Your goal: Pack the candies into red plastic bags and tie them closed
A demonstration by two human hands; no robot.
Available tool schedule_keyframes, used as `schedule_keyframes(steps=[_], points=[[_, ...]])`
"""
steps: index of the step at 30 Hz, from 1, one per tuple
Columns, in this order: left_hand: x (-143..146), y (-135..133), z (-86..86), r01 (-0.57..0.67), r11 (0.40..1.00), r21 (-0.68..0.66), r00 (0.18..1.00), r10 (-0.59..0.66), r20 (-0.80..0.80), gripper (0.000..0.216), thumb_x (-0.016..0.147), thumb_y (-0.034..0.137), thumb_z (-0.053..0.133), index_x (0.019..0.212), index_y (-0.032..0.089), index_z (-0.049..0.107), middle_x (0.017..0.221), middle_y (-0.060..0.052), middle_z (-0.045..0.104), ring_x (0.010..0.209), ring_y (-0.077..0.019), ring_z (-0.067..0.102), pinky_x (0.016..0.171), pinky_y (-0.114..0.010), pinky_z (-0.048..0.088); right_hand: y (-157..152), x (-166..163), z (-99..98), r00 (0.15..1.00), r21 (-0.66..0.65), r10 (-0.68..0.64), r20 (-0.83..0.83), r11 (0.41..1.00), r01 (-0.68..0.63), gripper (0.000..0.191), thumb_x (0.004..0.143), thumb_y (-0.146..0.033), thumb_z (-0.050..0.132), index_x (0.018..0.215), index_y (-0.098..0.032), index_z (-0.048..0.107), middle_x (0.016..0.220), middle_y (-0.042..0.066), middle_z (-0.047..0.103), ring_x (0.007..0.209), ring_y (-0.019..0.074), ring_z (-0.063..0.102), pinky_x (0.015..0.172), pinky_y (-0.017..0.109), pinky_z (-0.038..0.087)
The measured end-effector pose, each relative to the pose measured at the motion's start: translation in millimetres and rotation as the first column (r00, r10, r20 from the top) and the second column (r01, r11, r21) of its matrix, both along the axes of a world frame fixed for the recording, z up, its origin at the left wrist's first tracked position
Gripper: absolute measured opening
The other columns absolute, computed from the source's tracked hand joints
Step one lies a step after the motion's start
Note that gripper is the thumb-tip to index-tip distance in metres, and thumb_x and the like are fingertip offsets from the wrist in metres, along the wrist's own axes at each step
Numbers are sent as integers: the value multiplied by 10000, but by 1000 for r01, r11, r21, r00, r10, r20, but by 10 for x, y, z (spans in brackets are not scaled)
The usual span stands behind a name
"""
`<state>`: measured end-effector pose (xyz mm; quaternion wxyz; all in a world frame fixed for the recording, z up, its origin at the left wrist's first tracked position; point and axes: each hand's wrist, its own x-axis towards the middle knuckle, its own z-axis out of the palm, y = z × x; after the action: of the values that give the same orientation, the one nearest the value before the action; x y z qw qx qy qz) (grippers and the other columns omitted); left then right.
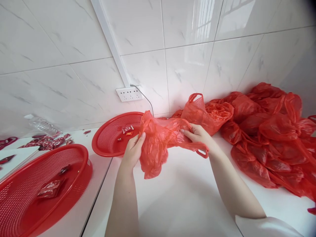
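Observation:
A thin red plastic bag (155, 144) hangs crumpled between my hands, above the white table. My left hand (134, 148) pinches its left side with the thumb in front. On the other side my right hand (197, 133) grips the bag near its opening, and a handle loop droops below that wrist. Part of my fingers is hidden behind the plastic. Just behind my left hand stands a red mesh basket (106, 140) with a few small wrapped packets (127, 129) in it. Whether the bag contains anything, I cannot tell.
Red plastic bags (276, 131) are heaped along the right. Another red basket (81, 184) at front left holds a few packets. Behind it lie a clear bottle (44, 126) and scattered red packets (53, 142). A power strip (129, 94) is fixed to the tiled wall.

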<state>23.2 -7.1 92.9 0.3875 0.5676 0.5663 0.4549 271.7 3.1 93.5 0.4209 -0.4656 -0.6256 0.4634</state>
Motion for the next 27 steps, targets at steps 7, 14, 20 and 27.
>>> schedule_keyframes(steps=[7,14,20,27], points=[[-290,61,34,-84,963,255,987,116,-114,331,797,233,522,1126,228,555,1236,-57,601,1178,-251,544,950,-383,475,24,153,31,979,18,-20,201,1000,17,269,808,-429,565,691,-191,521,552,-44,450,458,89,395,409,217,274],[241,-345,157,360,810,462,878,-127,-462,201,873,255,443,860,220,641,975,-70,666,951,-234,616,820,-360,500,76,14,-100,942,67,-20,336,998,-3,201,782,-302,479,617,-188,493,571,-40,439,513,99,375,464,237,282],[648,-256,-119,462,881,104,719,-304,-625,232,902,194,344,880,231,572,796,-20,652,693,-178,603,623,-298,424,50,-67,-124,937,37,48,345,997,-65,198,754,-235,453,561,-190,462,526,-45,402,486,93,348,457,241,260],[606,133,-599,466,853,-235,634,-507,-584,196,860,232,420,928,232,603,945,-55,702,853,-211,663,672,-289,488,42,112,-125,889,21,61,453,997,-79,303,796,-323,511,535,-194,431,508,-34,409,468,99,354,440,250,243]])
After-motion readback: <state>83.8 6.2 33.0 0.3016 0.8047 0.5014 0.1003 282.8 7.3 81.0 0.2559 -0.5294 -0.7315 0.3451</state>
